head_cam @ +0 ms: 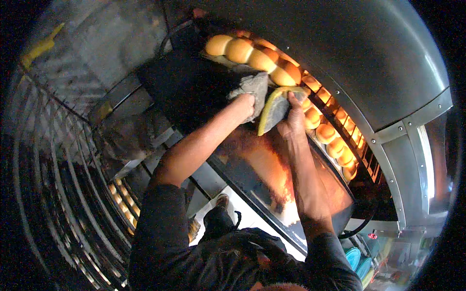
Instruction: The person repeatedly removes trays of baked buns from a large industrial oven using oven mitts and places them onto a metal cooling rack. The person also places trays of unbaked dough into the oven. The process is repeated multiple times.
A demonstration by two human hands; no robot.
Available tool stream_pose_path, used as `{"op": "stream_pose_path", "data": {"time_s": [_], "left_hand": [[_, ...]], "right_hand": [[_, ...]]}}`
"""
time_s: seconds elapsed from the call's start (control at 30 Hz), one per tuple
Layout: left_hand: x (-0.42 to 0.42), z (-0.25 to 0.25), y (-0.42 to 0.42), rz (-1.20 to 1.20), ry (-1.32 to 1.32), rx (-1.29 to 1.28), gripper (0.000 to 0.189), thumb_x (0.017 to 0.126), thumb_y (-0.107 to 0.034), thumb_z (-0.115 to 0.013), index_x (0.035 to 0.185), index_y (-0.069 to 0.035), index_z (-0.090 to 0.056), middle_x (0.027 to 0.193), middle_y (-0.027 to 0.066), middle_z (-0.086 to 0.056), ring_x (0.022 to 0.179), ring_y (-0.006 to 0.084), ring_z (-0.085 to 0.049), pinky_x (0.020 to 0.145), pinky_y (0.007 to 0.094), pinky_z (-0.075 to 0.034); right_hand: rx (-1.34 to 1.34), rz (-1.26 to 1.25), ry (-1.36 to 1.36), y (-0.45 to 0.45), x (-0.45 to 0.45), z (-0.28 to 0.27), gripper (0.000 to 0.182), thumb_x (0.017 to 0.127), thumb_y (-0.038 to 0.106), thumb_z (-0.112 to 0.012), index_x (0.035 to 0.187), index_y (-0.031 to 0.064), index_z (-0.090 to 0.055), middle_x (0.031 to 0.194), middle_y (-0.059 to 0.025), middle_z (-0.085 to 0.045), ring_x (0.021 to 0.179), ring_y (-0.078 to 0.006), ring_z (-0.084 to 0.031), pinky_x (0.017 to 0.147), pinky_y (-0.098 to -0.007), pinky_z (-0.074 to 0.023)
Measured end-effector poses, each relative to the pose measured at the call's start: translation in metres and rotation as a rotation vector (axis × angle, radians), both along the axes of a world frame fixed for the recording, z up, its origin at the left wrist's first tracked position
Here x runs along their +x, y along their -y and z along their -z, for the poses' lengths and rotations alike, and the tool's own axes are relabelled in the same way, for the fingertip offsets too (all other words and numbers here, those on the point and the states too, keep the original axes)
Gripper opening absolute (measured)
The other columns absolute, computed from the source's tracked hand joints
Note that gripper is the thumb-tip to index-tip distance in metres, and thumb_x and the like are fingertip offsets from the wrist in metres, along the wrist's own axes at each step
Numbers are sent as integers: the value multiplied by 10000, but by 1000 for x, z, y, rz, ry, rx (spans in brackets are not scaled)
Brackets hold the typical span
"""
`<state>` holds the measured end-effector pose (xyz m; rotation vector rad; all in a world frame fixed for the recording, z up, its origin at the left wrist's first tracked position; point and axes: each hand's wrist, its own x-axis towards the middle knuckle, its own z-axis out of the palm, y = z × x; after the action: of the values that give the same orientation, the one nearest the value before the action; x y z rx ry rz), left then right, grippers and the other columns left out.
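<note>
My left hand [248, 104] grips a crumpled grey cloth [256, 89], its top touching or close to the front edge of a baking tray. Browned bread rolls [238, 51] stand in a row on that tray at the oven mouth. A folded grey pad with a yellow border [278, 109] is held in my right hand [295, 118], thumb on top, against the edge near the rolls. More rolls [326, 134] sit along the lit opening to the right of this hand. The pad and cloth hide part of the tray edge.
The steel oven front [349, 54] curves above the opening. Below my forearms lies the lowered oven door [255, 160], glowing with reflected light. A wire rack [62, 174] stands at left, with more rolls [123, 203] behind it. Turquoise items [358, 260] are at lower right.
</note>
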<state>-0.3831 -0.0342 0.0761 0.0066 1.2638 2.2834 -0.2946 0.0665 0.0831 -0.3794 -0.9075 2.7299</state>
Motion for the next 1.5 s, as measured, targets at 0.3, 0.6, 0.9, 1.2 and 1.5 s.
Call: {"op": "stream_pose_path", "data": {"time_s": [0.3,0.6,0.9,1.2,1.5], "left_hand": [[62,-15,29,-356,-876,-463,309,907,-299,-458,1078,-85,-599,1121,70,-626,1008,263,-602,921,402,-447],[174,-9,113,100,102,736,415,974,-377,-428,1248,-81,-526,1211,68,-588,1093,226,-558,942,392,-469],[407,18,141,-213,-109,654,440,988,-375,-397,1298,-77,-491,1254,69,-570,1116,220,-551,965,389,-446],[619,78,197,-310,113,673,465,989,-348,-396,1355,-60,-410,1309,88,-516,1219,209,-476,1030,364,-390],[832,152,237,-366,212,640,419,980,-391,-419,1274,-100,-481,1228,57,-552,1074,204,-561,854,378,-493]], "right_hand": [[17,158,44,-54,60,2,243,873,195,-565,1073,57,-582,979,-118,-668,888,-264,-642,885,-412,-504],[-34,52,101,-52,277,-9,296,856,125,-595,1122,2,-554,1017,-131,-662,910,-249,-656,839,-377,-552],[60,-46,186,-43,473,25,337,866,216,-599,1143,32,-547,1055,-97,-637,940,-238,-623,855,-386,-512],[97,-243,339,-42,647,96,421,798,143,-663,1189,46,-540,1090,-88,-633,968,-233,-627,858,-390,-522],[180,-405,409,-18,803,130,457,801,228,-669,1172,-11,-550,1084,-124,-641,961,-269,-642,877,-423,-521]]}}
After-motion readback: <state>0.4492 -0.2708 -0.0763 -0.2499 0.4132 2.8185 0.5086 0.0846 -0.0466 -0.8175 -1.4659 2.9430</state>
